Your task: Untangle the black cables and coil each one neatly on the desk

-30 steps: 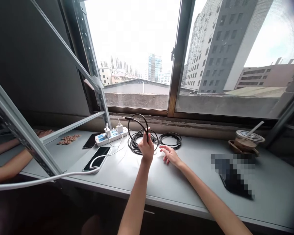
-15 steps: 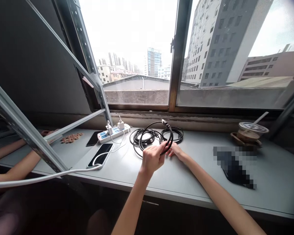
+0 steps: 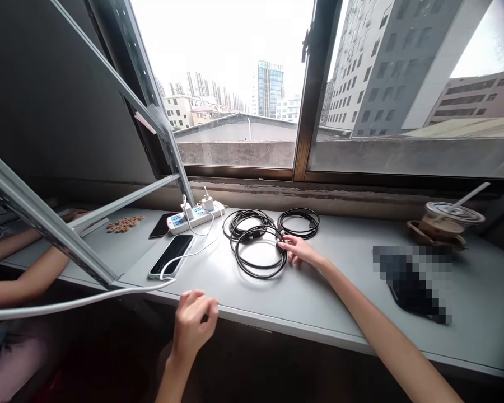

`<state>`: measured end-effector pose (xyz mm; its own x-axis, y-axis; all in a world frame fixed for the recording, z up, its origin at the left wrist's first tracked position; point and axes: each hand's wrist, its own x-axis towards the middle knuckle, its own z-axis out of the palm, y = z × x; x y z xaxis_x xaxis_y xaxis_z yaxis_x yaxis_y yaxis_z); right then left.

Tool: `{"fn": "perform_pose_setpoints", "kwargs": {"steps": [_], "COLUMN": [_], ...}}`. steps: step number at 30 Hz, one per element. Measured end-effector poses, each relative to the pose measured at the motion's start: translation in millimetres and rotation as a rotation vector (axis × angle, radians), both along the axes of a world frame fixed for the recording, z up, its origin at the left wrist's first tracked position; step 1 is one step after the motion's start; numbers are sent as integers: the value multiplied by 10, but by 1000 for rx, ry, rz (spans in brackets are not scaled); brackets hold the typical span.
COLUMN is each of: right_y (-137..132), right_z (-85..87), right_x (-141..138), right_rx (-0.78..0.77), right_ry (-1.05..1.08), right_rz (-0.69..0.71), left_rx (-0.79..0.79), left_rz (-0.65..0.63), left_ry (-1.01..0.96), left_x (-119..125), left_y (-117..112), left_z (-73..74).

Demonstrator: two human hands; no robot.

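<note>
Three black cable coils are grouped on the grey desk. The nearest black cable coil (image 3: 260,275) lies flat, overlapping the coil behind it (image 3: 235,223); a smaller coil (image 3: 317,224) rests at the back right. My right hand (image 3: 303,251) is closed by its fingertips on the right side of the nearest coil, near a dark connector partly covered by the fingers. Off the desk's front edge, my left hand (image 3: 193,323) hangs with its fingers loosely curled and nothing in them.
Left of the coils are a white power strip (image 3: 199,219) with chargers, a phone (image 3: 172,255) and a white cable (image 3: 88,302). A metal frame (image 3: 46,215) stands at left, with another person's arm (image 3: 42,282) beyond. At right are a drink cup (image 3: 443,221) and a blurred dark object (image 3: 415,296).
My left hand has let go of the raised cable coil and drawn back left, toward me. The coil now lies on the desk. My right hand stays beside it. The view has shifted slightly.
</note>
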<state>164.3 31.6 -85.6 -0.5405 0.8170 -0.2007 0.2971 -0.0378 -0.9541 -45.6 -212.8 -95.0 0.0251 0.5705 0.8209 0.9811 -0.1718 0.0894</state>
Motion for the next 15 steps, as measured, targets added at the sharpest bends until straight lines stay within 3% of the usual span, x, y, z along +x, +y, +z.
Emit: {"fn": "perform_pose_setpoints", "kwargs": {"steps": [4,6,11,15], "right_y": [25,34,8,-26], "right_z": [-6,-11,36,96], "right_x": [17,20,21,22], "right_rx": [25,29,32,37], "right_ry": [-22,-31,-57,-67], "right_rz": [28,36,46,58], "left_rx": [59,1,-247,-54], "left_rz": [448,579,564,564], "left_ry": [-17,-103,-302,-305], "left_x": [-514,-666,-743,-521], "left_y": [-62,-41,-11,-61], "left_z": [-37,-34,-9,-40]}}
